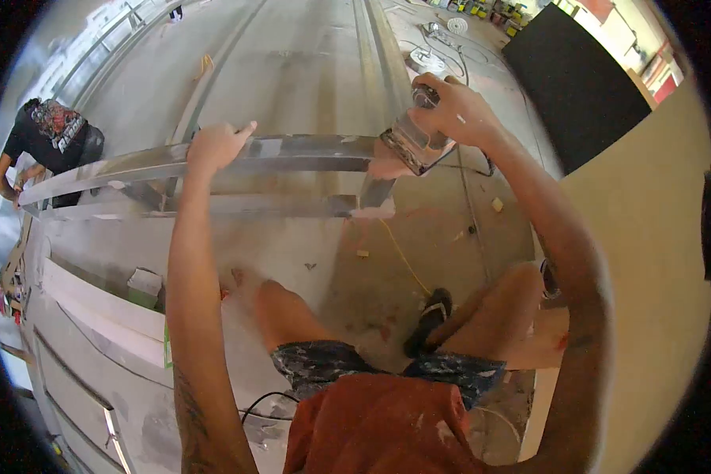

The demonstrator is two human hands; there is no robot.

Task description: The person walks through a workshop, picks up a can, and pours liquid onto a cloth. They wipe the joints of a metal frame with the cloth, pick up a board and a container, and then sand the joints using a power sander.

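My right hand [458, 110] is wrapped round a power sander [417, 141], which is tilted against the right end of a long grey frame [308, 152]. Pinkish filler covers the frame's corner just below the tool. Further left, my left hand [217, 148] grips the frame's top rail, its thumb pointing right. A lower rail [276, 207] runs beneath the upper one. My right palm hides part of the sander's body.
At the far left a person [55, 142] bends over the frame's other end. A dark panel [577, 83] stands at the upper right. Below left lie a white board [103, 304] and a small box [144, 287]. A yellow cord [403, 254] crosses the floor.
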